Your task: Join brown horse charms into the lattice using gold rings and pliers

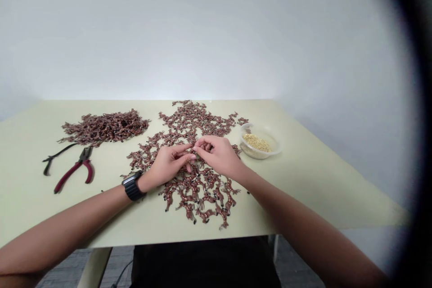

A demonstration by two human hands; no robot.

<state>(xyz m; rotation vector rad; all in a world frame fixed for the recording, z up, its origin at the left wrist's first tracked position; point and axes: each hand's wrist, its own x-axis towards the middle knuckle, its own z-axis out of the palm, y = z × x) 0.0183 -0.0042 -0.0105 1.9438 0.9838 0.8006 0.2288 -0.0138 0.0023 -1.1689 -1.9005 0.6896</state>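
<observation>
My left hand (173,162), with a dark watch (132,185) at the wrist, is closed in a pinch above the table's middle. My right hand (218,155) meets it there, thumb and forefinger pressed together at the left fingertips. Whatever sits between the fingers is too small or hidden to make out. Beneath and around both hands spread many small brown animal-shaped pieces (205,195), which look like deer figures with dark feet. Just right of my right hand stands a clear round plastic bowl (259,154) holding small gold-coloured bits (257,142).
A dense heap of similar brown pieces (104,127) lies at the back left of the pale yellow table (313,180). Pliers with dark red handles (72,174) and a thin black tool (54,158) lie in front of it. A pale wall (162,31) stands behind.
</observation>
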